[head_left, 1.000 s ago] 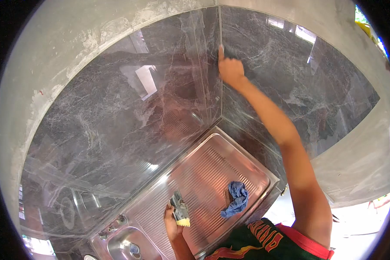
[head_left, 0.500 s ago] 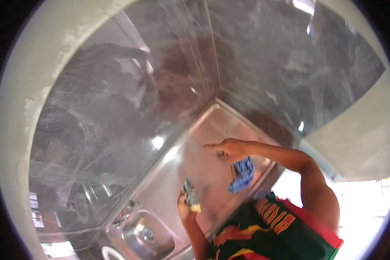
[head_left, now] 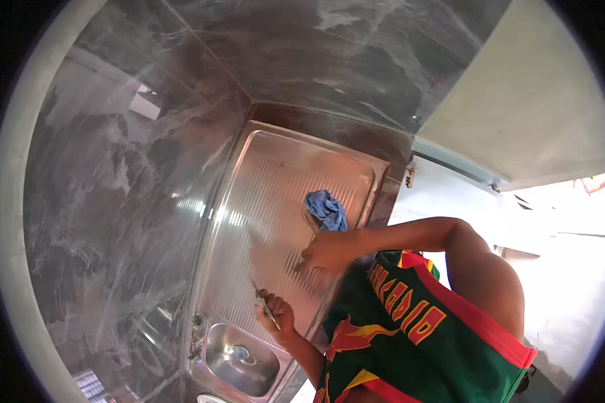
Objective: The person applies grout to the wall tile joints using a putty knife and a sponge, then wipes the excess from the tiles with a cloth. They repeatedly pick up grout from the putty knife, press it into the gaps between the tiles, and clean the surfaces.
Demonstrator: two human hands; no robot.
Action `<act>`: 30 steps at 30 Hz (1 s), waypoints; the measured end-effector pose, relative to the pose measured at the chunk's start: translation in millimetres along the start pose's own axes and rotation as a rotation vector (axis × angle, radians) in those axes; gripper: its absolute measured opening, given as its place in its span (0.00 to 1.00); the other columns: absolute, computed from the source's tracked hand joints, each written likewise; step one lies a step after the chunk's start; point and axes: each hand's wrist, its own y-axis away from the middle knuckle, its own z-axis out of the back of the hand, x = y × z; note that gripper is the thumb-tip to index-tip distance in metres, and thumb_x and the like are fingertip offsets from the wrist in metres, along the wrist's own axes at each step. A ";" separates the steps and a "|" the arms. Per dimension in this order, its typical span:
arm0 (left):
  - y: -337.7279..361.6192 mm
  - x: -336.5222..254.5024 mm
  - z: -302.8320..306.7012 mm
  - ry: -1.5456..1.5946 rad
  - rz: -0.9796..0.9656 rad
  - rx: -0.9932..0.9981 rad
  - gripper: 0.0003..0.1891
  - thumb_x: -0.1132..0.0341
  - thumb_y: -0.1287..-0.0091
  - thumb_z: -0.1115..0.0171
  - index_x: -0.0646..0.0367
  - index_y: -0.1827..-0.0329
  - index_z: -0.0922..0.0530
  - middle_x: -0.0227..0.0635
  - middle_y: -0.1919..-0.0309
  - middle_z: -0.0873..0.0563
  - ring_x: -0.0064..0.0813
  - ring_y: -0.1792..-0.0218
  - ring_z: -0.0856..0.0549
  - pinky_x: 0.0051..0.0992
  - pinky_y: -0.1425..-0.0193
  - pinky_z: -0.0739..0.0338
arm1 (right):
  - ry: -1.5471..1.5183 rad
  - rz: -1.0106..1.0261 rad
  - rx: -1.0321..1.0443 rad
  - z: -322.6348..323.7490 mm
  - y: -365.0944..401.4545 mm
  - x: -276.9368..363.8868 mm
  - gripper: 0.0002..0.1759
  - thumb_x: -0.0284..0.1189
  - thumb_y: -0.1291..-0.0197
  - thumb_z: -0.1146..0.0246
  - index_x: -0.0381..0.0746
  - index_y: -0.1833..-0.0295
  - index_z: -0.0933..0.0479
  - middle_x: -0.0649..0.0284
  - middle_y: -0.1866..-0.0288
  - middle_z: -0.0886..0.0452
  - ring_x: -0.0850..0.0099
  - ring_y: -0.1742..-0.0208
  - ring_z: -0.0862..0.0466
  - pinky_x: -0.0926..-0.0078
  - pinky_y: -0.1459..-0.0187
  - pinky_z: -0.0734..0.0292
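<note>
My left hand [head_left: 275, 316], at the lower end of the drainboard close to the sink bowl, is closed round a flat grey-green pad [head_left: 267, 310] seen nearly edge-on. Over the ridged steel drainboard [head_left: 262, 181] hovers my right hand [head_left: 331, 252], its fingers pointing down and smeared by motion. Just beyond that hand lies a crumpled blue cloth [head_left: 327, 209]. A thin brown loop [head_left: 309, 219] shows at the cloth's left edge.
The steel sink bowl [head_left: 242, 369] with its drain sits at the bottom. Fittings [head_left: 197, 336] stand left of the bowl. Dark marbled tile walls [head_left: 121, 201] border the drainboard on the left and back. A pale door or panel [head_left: 444, 191] is at the right.
The view has turned and shifted. My right hand has drawn back from above the drainboard's middle to the near side of the blue cloth. My left hand still holds the pad, now turned edge-on.
</note>
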 end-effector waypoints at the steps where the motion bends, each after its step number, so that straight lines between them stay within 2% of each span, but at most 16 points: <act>1: 1.9 -4.4 -3.4 -0.108 -0.074 -0.024 0.12 0.67 0.38 0.49 0.63 0.54 0.30 0.28 0.80 0.30 0.18 0.83 0.34 0.18 0.80 0.37 | -0.002 -0.009 -0.005 -4.7 5.4 -6.0 0.33 0.29 0.55 0.43 0.45 0.38 0.35 0.53 0.68 0.22 0.54 0.68 0.20 0.59 0.69 0.27; 5: 12.2 -11.5 -15.3 -0.392 -0.233 -0.202 0.09 0.65 0.40 0.47 0.59 0.61 0.29 0.28 0.82 0.29 0.19 0.86 0.33 0.17 0.84 0.39 | 0.068 -0.310 -0.209 6.6 9.4 -47.3 0.37 0.28 0.58 0.43 0.43 0.35 0.38 0.53 0.65 0.21 0.55 0.69 0.19 0.63 0.70 0.25; 7: 13.8 -3.8 -20.5 -0.521 -0.230 -0.345 0.07 0.62 0.41 0.45 0.55 0.67 0.29 0.27 0.84 0.30 0.19 0.87 0.33 0.16 0.87 0.40 | 0.238 -0.483 -0.263 35.7 0.5 -83.5 0.41 0.29 0.60 0.41 0.41 0.34 0.41 0.52 0.65 0.22 0.57 0.69 0.20 0.61 0.68 0.26; 9: 19.2 0.0 -23.0 -0.513 -0.249 -0.366 0.07 0.63 0.42 0.46 0.57 0.66 0.30 0.28 0.84 0.30 0.19 0.87 0.33 0.17 0.86 0.39 | 0.419 -0.697 -0.148 63.2 -9.8 -118.7 0.40 0.27 0.54 0.43 0.38 0.31 0.47 0.51 0.63 0.20 0.59 0.68 0.18 0.62 0.71 0.23; 11: 20.9 9.1 -25.9 -0.477 -0.212 -0.405 0.08 0.66 0.43 0.47 0.60 0.65 0.30 0.29 0.84 0.31 0.20 0.86 0.34 0.17 0.86 0.38 | 0.455 -0.770 -0.278 58.8 -22.6 -188.1 0.42 0.28 0.59 0.41 0.38 0.32 0.46 0.47 0.64 0.21 0.57 0.69 0.18 0.59 0.69 0.24; 14: 28.1 14.1 -26.2 -0.513 -0.237 -0.454 0.07 0.64 0.43 0.47 0.58 0.67 0.30 0.28 0.86 0.32 0.19 0.87 0.34 0.18 0.86 0.38 | 0.507 -0.805 -0.252 69.5 -48.5 -251.4 0.40 0.27 0.55 0.43 0.39 0.32 0.47 0.50 0.68 0.20 0.57 0.71 0.18 0.59 0.72 0.24; 16: 36.0 12.2 -16.5 -0.541 -0.255 -0.514 0.07 0.63 0.43 0.45 0.55 0.70 0.30 0.27 0.86 0.32 0.19 0.88 0.33 0.18 0.87 0.37 | 0.623 -0.776 -0.421 74.8 -65.9 -279.6 0.37 0.28 0.50 0.46 0.40 0.32 0.48 0.54 0.73 0.19 0.59 0.71 0.18 0.62 0.72 0.24; 17: 38.8 12.6 -19.7 -0.537 -0.262 -0.514 0.07 0.63 0.43 0.45 0.55 0.70 0.30 0.27 0.86 0.32 0.19 0.88 0.33 0.18 0.87 0.37 | 0.624 -0.768 -0.421 80.2 -74.7 -287.1 0.37 0.28 0.50 0.46 0.40 0.32 0.48 0.54 0.73 0.19 0.59 0.71 0.18 0.62 0.72 0.24; 19: 46.2 13.3 -27.1 -0.570 -0.289 -0.692 0.08 0.62 0.43 0.45 0.54 0.73 0.30 0.26 0.87 0.32 0.19 0.88 0.33 0.19 0.87 0.37 | 0.649 -0.837 -0.376 88.9 -96.3 -301.8 0.32 0.29 0.45 0.50 0.44 0.32 0.45 0.56 0.72 0.19 0.59 0.72 0.18 0.60 0.75 0.24; 20: 51.0 9.9 -23.5 -0.582 -0.286 -0.673 0.08 0.61 0.43 0.44 0.54 0.73 0.31 0.26 0.88 0.32 0.19 0.89 0.33 0.19 0.88 0.38 | 0.649 -0.832 -0.377 92.2 -106.7 -312.9 0.32 0.29 0.45 0.50 0.44 0.32 0.45 0.56 0.72 0.19 0.59 0.72 0.18 0.60 0.75 0.24; 22: 58.6 4.5 -19.5 -0.562 -0.304 -0.676 0.08 0.62 0.43 0.44 0.54 0.73 0.31 0.26 0.87 0.32 0.19 0.89 0.34 0.19 0.89 0.38 | 0.538 -0.998 -0.324 92.7 -126.4 -342.8 0.25 0.32 0.42 0.52 0.46 0.37 0.37 0.57 0.72 0.18 0.60 0.73 0.18 0.57 0.79 0.25; 23: 59.2 3.4 -22.0 -0.544 -0.319 -0.677 0.07 0.62 0.43 0.45 0.54 0.73 0.31 0.26 0.87 0.33 0.19 0.89 0.34 0.19 0.89 0.39 | 0.535 -1.003 -0.323 93.1 -133.0 -355.3 0.25 0.32 0.42 0.52 0.46 0.37 0.37 0.57 0.72 0.18 0.60 0.73 0.18 0.57 0.79 0.25; 25: 60.8 1.4 -23.8 -0.542 -0.317 -0.685 0.07 0.63 0.43 0.45 0.54 0.74 0.31 0.26 0.87 0.33 0.19 0.89 0.34 0.18 0.89 0.39 | 0.569 -1.040 -0.339 94.1 -140.9 -371.0 0.21 0.36 0.42 0.52 0.48 0.43 0.29 0.57 0.70 0.18 0.59 0.72 0.17 0.53 0.81 0.24; 27: 64.7 -4.3 -19.5 -0.503 -0.286 -0.574 0.06 0.64 0.44 0.45 0.54 0.74 0.31 0.25 0.87 0.33 0.18 0.89 0.35 0.18 0.88 0.39 | 0.563 -1.099 -0.262 97.3 -149.0 -374.3 0.20 0.38 0.41 0.52 0.48 0.45 0.27 0.57 0.69 0.17 0.59 0.71 0.17 0.52 0.79 0.23; 29: 61.7 -5.0 -21.6 -0.494 -0.293 -0.593 0.06 0.64 0.45 0.45 0.54 0.73 0.31 0.25 0.87 0.33 0.19 0.89 0.34 0.18 0.88 0.39 | 0.551 -1.150 -0.186 95.6 -151.2 -376.6 0.19 0.40 0.41 0.53 0.47 0.47 0.25 0.57 0.69 0.17 0.59 0.69 0.16 0.51 0.77 0.22; 30: 60.5 -6.6 -23.1 -0.494 -0.298 -0.592 0.06 0.64 0.45 0.45 0.55 0.72 0.30 0.25 0.87 0.33 0.19 0.88 0.34 0.18 0.88 0.39 | 0.521 -1.174 -0.264 93.3 -151.0 -375.3 0.18 0.39 0.48 0.45 0.45 0.53 0.21 0.55 0.64 0.17 0.57 0.67 0.17 0.47 0.75 0.23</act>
